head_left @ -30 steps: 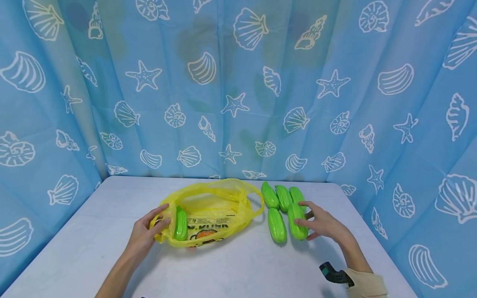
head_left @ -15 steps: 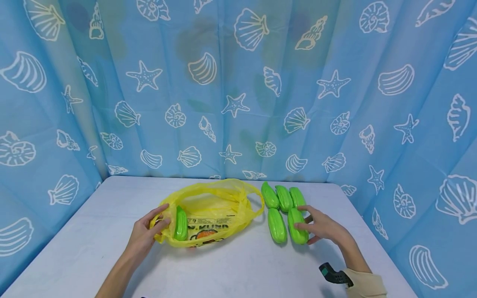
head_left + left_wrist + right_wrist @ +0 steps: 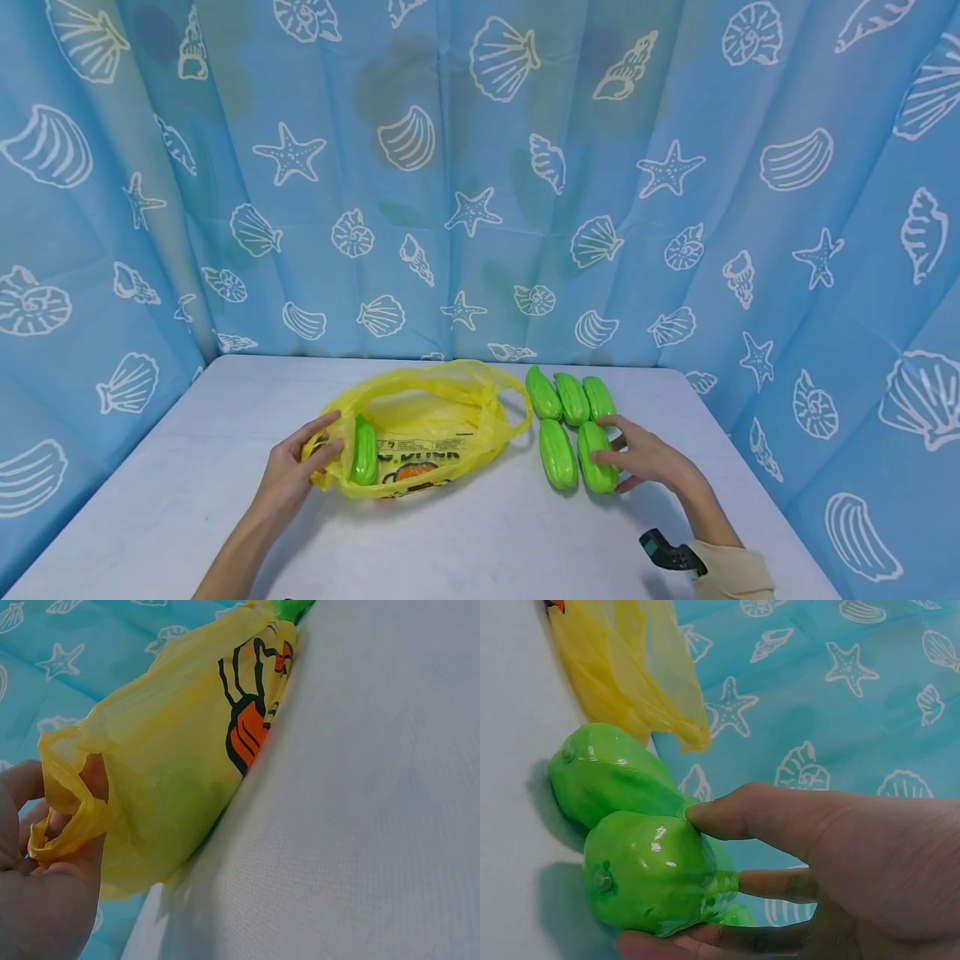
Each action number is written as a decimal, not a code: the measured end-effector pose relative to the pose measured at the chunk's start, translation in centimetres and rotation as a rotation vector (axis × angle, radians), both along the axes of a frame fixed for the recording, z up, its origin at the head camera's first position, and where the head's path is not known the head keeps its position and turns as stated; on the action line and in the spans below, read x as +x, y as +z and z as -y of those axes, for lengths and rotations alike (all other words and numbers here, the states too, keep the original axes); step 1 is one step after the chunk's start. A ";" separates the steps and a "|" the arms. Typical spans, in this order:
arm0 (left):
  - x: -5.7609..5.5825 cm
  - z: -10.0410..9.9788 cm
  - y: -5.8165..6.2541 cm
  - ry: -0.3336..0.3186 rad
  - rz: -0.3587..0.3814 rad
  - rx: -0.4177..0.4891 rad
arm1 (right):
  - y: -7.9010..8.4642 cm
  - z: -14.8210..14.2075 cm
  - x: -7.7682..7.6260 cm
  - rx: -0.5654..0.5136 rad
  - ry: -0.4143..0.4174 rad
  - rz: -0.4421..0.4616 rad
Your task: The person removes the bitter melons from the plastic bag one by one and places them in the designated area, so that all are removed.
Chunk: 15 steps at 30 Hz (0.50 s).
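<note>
In the head view my left hand [image 3: 294, 457] pinches the left rim of a yellow plastic bag [image 3: 487, 433], whose mouth is spread wide. One shiny green toy gourd [image 3: 364, 450] lies inside, and a green tint shows through the plastic bag [image 3: 165, 735] in the left wrist view. On the right, my right hand [image 3: 648, 450] has its thumb and fingers round a green toy gourd [image 3: 597, 458]. The right wrist view shows this gourd [image 3: 641, 877] with its blunt end facing the camera. Another gourd [image 3: 604, 769] lies close beside it.
More green gourds lie grouped on the white table [image 3: 480, 550], among them the near-left one [image 3: 557, 454] and those behind [image 3: 572, 398]. A bag handle loop [image 3: 522, 408] reaches toward them. A blue shell-print curtain [image 3: 480, 250] stands behind the table.
My right hand and the gourd in it have shifted slightly toward me, now level with the gourd at its left. The left hand and bag have stayed in place.
</note>
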<state>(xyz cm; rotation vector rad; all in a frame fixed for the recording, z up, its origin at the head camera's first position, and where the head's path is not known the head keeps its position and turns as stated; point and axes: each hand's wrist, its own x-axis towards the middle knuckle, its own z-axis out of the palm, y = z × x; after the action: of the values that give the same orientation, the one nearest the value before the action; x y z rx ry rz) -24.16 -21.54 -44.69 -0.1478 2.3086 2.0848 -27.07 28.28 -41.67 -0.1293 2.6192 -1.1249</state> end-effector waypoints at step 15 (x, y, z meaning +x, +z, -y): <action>-0.1 0.0 -0.1 0.008 -0.007 -0.007 | -1.0 0.3 -0.5 0.044 -0.029 -0.049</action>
<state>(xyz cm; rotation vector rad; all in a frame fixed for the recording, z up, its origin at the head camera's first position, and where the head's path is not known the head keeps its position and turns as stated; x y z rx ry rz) -24.27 -21.49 -44.79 -0.1508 2.3236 2.0849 -27.53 27.96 -42.71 -0.1111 2.6954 -1.0852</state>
